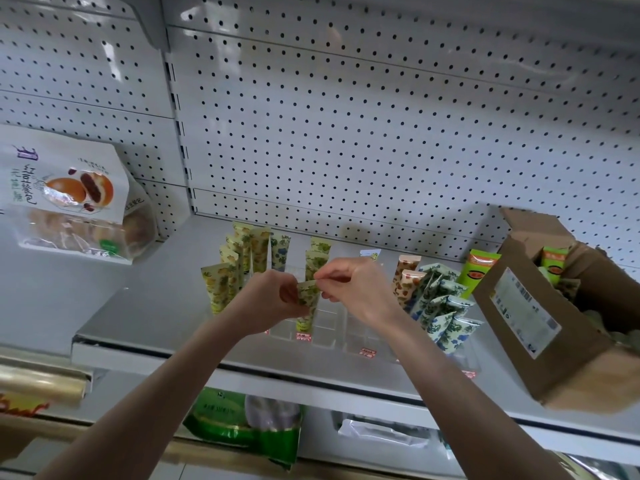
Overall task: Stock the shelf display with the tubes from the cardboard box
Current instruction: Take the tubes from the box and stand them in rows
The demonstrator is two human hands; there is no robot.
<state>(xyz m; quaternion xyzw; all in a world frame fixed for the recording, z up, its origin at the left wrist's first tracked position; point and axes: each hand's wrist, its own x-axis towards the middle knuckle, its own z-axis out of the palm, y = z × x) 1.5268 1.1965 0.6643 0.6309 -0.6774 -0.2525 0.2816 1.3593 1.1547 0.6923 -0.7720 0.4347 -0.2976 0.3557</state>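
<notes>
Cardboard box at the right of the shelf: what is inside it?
Inside the cardboard box, a green tube with an orange label stands upright; beside it, what looks like a patterned tube. The box's front wall and shadow hide whatever lies deeper.

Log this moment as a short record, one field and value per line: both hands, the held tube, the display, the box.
left: left hand grips the green-patterned tube by its body
right: right hand pinches its crimped top end
tube pose: upright, cap down at the front row of the clear divider tray
stocked: yellow tubes at left, blue-floral tubes at right
source: cardboard box open at the right end of the shelf, green tubes inside
</notes>
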